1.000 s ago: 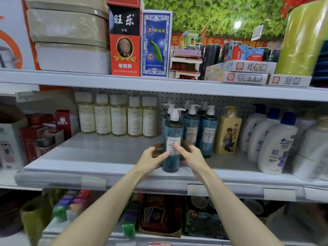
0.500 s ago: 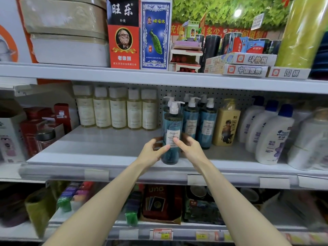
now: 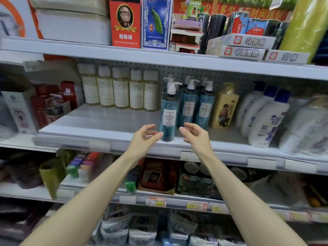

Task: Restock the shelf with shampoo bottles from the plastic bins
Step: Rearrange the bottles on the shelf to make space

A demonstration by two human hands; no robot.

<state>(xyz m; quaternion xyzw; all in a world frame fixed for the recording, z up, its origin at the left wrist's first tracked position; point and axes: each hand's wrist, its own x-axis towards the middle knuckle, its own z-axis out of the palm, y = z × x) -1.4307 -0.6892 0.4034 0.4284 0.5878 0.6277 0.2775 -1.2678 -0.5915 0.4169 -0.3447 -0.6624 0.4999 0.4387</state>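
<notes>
Glossy translucent blue plastic shampoo bottle [image 3: 168, 114], white plastic pump; matt grey painted metal shelf [image 3: 99, 121]; perforated metal backboard [image 3: 230, 77].

The front teal bottle [image 3: 168, 110] partly hides the rear teal bottles [image 3: 189, 103]; its small print is unreadable. The far-right white bottles [image 3: 308, 128] are blurred; the red box [image 3: 125, 23] is cropped above.

A tall teal shampoo bottle [image 3: 168, 112] with a white pump top and a pale label on its front stands upright near the front edge of the grey shelf [image 3: 99, 125], its pump spout pointing to the right. Just behind it and to its right, more bottles of the same kind [image 3: 204, 107] stand upright in a close group that reaches back to the shelf's pegboard wall. The front one partly covers the nearest of them.
</notes>
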